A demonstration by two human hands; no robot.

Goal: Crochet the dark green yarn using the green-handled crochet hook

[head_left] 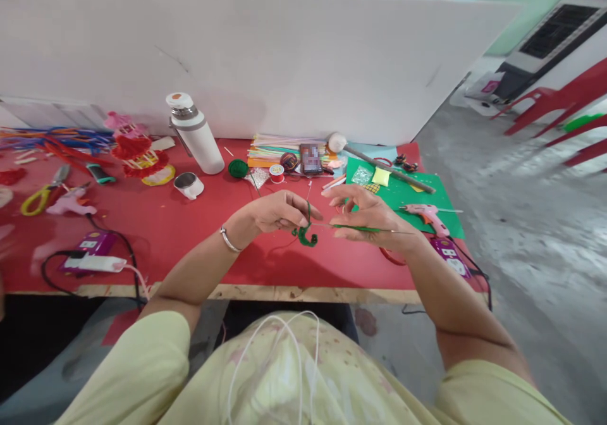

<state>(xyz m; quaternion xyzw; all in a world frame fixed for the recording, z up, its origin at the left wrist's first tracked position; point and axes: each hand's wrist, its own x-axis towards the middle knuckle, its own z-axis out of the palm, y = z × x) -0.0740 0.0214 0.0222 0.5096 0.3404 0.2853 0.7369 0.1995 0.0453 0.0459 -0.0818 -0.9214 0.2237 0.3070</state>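
Observation:
Over the red table (190,235) my left hand (277,213) pinches a dark green yarn strand that ends in a small curled green piece (307,238) hanging just below my fingers. My right hand (370,219) is closed on a thin wire stem wrapped in green (360,227), which runs from the curl rightwards past my wrist. The two hands are close together, a little above the table top. A ball of green yarn (238,169) lies further back on the table.
A white bottle (195,133) and its cup (188,184) stand at the back left. Yellow scissors (40,196), pink glue guns (427,215), a power strip (95,263), a green sheet (417,200), stacked paper strips (275,147) and a white partition (284,58) surround the work spot.

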